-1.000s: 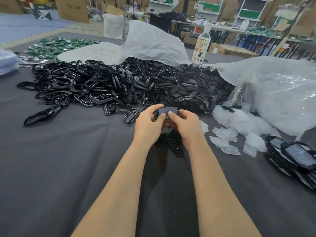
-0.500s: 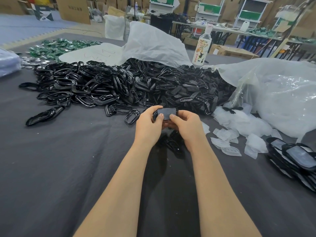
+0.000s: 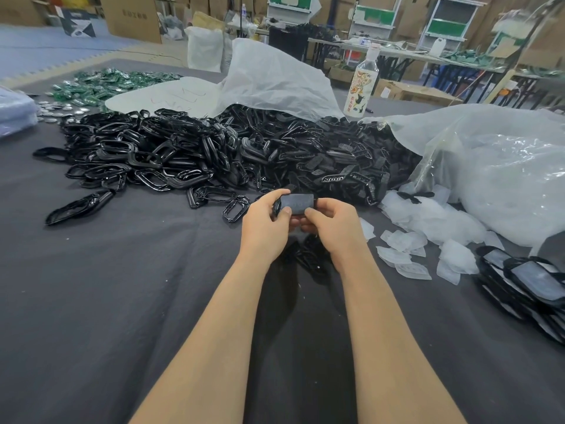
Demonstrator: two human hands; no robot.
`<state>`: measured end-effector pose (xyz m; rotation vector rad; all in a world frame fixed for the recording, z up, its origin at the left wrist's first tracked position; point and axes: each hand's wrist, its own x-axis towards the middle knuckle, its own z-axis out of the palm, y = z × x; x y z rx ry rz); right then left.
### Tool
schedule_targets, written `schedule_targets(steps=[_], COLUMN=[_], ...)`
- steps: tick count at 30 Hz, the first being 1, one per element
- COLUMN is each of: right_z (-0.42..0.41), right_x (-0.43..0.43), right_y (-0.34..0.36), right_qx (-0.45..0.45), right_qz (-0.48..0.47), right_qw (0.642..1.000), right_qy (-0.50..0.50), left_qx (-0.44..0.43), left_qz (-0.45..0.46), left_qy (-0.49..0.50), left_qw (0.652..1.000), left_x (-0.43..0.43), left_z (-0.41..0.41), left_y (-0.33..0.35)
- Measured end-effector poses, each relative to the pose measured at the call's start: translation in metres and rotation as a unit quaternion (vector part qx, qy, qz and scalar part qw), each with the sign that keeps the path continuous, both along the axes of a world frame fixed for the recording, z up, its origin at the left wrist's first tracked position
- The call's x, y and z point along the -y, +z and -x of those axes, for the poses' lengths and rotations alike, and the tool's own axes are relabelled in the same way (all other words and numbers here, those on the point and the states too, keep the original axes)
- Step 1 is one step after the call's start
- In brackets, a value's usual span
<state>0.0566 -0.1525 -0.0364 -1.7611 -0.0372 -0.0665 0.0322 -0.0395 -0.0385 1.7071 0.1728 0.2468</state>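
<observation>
Both hands, left hand [image 3: 265,228] and right hand [image 3: 335,228], pinch a dark rectangular piece [image 3: 297,203] above the grey-clothed worktop [image 3: 122,286] (bottle [image 3: 361,84] label unreadable).

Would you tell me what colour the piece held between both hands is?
The piece is dark grey, edged in black; the head view shows it best.

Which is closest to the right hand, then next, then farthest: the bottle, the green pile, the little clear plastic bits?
From the right hand:
1. Clear plastic bits, just to its right.
2. Bottle, behind the black pile.
3. Green pile, far back left.
</observation>
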Motion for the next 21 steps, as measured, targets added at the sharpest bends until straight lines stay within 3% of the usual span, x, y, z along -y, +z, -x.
schedule_targets(steps=[14, 21], right_z=[-0.0004, -0.0011], right_x=[-0.0025, -0.0003], right_y=[-0.0004, 0.0001], right_qx=[0.006, -0.017], right_qz=[0.031, -0.051], right_qw=[0.998, 0.998], right_qy=[-0.047, -0.037], left_qx=[-0.003, 0.006], left_qz=[-0.004, -0.013], left_qy=[-0.009, -0.023], left_qw=[1.000, 1.000], left_x=[0.0022, 0.0027], left_z=[0.0009, 0.0028], left_y=[0.0028, 0.0036])
